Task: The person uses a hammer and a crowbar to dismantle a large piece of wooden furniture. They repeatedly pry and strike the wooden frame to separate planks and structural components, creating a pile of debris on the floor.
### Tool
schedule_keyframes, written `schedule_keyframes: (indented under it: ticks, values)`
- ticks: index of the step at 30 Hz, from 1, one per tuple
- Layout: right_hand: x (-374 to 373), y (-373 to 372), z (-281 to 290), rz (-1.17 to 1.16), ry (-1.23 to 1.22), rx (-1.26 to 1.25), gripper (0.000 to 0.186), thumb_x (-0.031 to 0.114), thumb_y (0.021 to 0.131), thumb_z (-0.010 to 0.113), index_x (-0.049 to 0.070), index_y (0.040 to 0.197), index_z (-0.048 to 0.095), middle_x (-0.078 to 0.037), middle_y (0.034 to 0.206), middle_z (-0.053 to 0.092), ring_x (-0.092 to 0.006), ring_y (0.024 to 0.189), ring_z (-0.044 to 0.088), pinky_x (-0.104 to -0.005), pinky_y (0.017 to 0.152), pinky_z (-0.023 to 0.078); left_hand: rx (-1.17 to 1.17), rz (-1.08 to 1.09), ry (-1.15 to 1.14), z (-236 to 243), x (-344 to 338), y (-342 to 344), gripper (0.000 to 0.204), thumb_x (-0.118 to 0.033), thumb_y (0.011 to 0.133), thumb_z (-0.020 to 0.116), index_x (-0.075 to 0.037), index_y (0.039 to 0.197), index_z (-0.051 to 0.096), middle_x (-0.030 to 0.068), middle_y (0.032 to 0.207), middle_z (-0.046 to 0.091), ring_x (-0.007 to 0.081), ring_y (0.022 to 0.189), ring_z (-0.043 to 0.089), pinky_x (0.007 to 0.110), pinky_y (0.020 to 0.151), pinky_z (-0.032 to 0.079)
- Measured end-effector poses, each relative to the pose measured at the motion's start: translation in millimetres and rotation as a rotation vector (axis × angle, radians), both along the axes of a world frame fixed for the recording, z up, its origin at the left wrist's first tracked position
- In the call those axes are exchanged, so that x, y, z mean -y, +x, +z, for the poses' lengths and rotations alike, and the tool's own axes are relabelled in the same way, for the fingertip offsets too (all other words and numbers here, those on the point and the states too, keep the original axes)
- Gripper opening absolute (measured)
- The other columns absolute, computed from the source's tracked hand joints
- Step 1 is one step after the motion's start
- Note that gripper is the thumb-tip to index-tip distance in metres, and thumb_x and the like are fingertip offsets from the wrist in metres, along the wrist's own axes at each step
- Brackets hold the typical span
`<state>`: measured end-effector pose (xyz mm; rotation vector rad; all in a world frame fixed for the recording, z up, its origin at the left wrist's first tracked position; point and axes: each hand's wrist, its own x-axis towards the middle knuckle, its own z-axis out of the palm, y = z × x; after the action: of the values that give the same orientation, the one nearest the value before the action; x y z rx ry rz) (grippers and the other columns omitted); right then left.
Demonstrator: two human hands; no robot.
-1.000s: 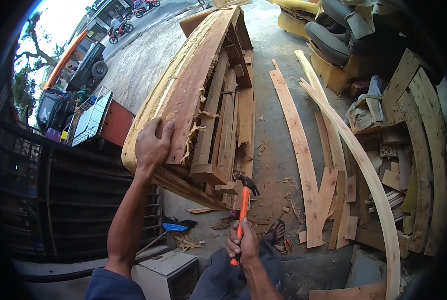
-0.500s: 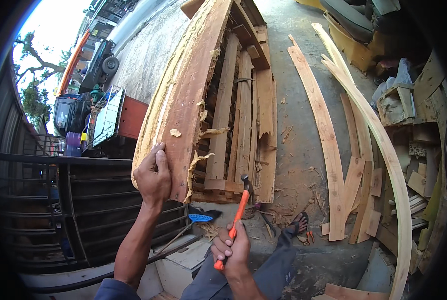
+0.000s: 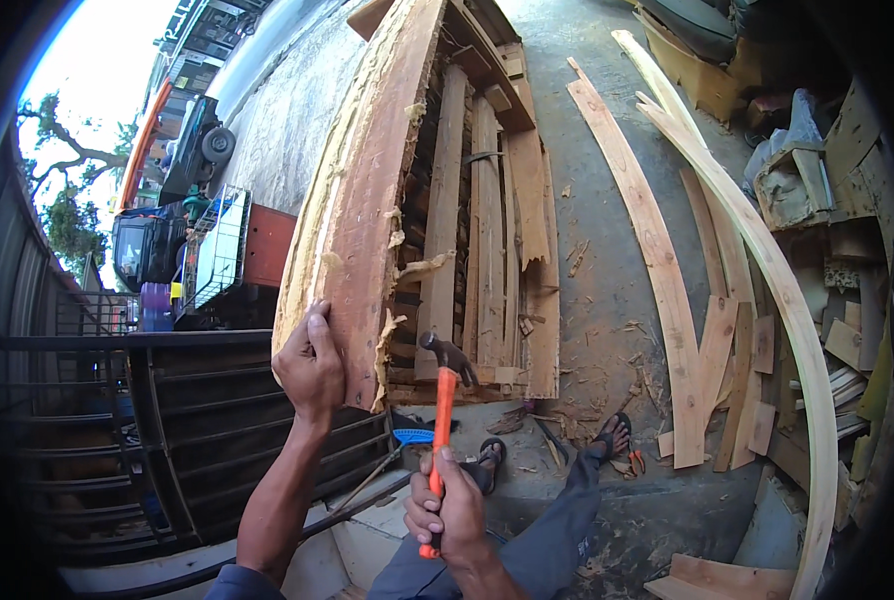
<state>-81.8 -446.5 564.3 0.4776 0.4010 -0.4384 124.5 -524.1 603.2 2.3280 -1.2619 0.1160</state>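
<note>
My left hand [image 3: 312, 370] is closed on the near end of a long reddish-brown wooden board [image 3: 362, 240], its thumb on top. Rough, yellowish dried foam runs along the board's left side, and torn bits hang from its right edge. In my right hand [image 3: 452, 515] is a claw hammer [image 3: 443, 405] with an orange handle and dark metal head. It is held upright, with the head just right of the board's near end. Under the board lies a wooden frame [image 3: 455, 200] of several long slats, its left side hidden.
Long, pale planks [image 3: 647, 240] lie on the concrete floor to the right, beside a heap of scrap wood [image 3: 847, 340]. Pliers [image 3: 636, 462] lie near my foot. A blue broom [image 3: 414, 436] rests by a dark metal gate [image 3: 257, 390]. Vehicles stand at the far left.
The hammer has swung left, its head now closer to the board's near end. My left hand keeps its hold on the board. The view has shifted slightly, and both feet now show.
</note>
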Motion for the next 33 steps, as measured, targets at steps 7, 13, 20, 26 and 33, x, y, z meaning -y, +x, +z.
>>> schedule_keyframes:
  ticks: [7, 13, 20, 26, 33]
  values:
    - [3.7, 3.4, 15.2, 0.019, 0.018, 0.120, 0.032, 0.041, 0.107, 0.038, 0.014, 0.094, 0.048, 0.003, 0.058, 0.032, -0.0072, 0.035, 0.026, -0.0264, 0.032, 0.030, 0.014, -0.001, 0.000, -2.6, -3.8, -1.7, 0.033, -0.019, 0.101, 0.050, 0.005, 0.111, 0.071, 0.0224, 0.108, 0.072, 0.0290, 0.103, 0.071, 0.035, 0.092, 0.052]
    - [-11.2, 6.0, -12.3, -0.122, 0.235, -0.126, 0.032, 0.044, 0.106, 0.039, 0.014, 0.094, 0.045, 0.003, 0.058, 0.032, -0.0077, 0.037, 0.030, -0.0273, 0.035, 0.033, -0.016, -0.009, -0.044, -1.1, 0.5, -5.1, 0.034, -0.019, 0.102, 0.049, 0.005, 0.109, 0.071, 0.0216, 0.104, 0.073, 0.0276, 0.099, 0.071, 0.035, 0.090, 0.053]
    - [-24.6, 0.7, -48.0, -0.313, 0.460, -0.078, 0.032, 0.043, 0.107, 0.036, 0.015, 0.093, 0.044, 0.003, 0.058, 0.033, -0.0084, 0.038, 0.031, -0.0258, 0.034, 0.031, 0.004, -0.004, -0.047, -0.9, -3.1, -0.5, 0.035, -0.020, 0.102, 0.049, 0.007, 0.109, 0.071, 0.0203, 0.102, 0.074, 0.0242, 0.098, 0.071, 0.034, 0.089, 0.053]
    - [-8.3, 2.3, -6.1, 0.076, -0.092, 0.082, 0.034, 0.044, 0.106, 0.040, 0.013, 0.095, 0.044, 0.004, 0.058, 0.032, -0.0068, 0.037, 0.028, -0.0266, 0.034, 0.032, -0.055, -0.009, -0.033, -1.1, -3.8, -3.2, 0.038, -0.021, 0.105, 0.045, 0.006, 0.112, 0.070, 0.0170, 0.104, 0.074, 0.0207, 0.098, 0.069, 0.033, 0.092, 0.051]
    - [11.0, -5.2, 5.9, 0.033, 0.061, 0.038, 0.033, 0.045, 0.106, 0.040, 0.015, 0.094, 0.045, 0.004, 0.058, 0.033, -0.0078, 0.037, 0.026, -0.0278, 0.033, 0.030, -0.097, -0.011, -0.133, -8.1, -4.4, 4.4, 0.041, -0.023, 0.106, 0.043, 0.008, 0.107, 0.071, 0.0167, 0.103, 0.074, 0.0199, 0.099, 0.068, 0.033, 0.096, 0.049]
